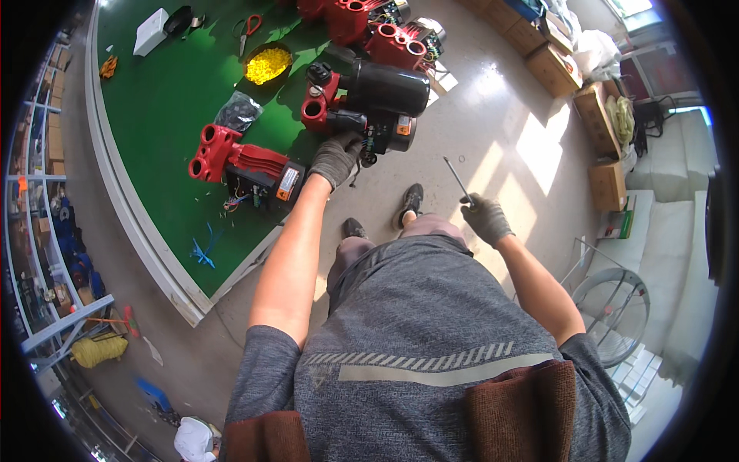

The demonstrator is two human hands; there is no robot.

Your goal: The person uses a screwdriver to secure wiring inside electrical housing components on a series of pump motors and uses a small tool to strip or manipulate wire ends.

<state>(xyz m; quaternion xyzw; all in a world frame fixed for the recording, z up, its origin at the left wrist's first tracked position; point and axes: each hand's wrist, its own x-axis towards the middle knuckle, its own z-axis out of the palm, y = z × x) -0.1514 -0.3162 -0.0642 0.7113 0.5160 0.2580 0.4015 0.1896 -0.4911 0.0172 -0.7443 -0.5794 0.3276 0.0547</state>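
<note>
My left hand (336, 160), in a grey knit glove, is at the near edge of a red and black motor pump (385, 88). Its fingers are closed against the pump's open terminal box (377, 132), where small wires show. What they grip is hidden. My right hand (486, 219), also gloved, is out to the right over the floor, closed around a screwdriver (458, 179) with its thin shaft pointing up and to the left. A second red pump (246, 162), with a black box and loose wires, lies on the green tabletop (146, 115) left of my left hand.
A bowl of yellow small parts (268, 66), red-handled scissors (249, 31), a bag of dark parts (239, 112) and blue ties (205, 248) are on the table. More red pumps (396, 46) stand farther off. Cardboard boxes (554, 68) and a round fan (612, 316) are to the right.
</note>
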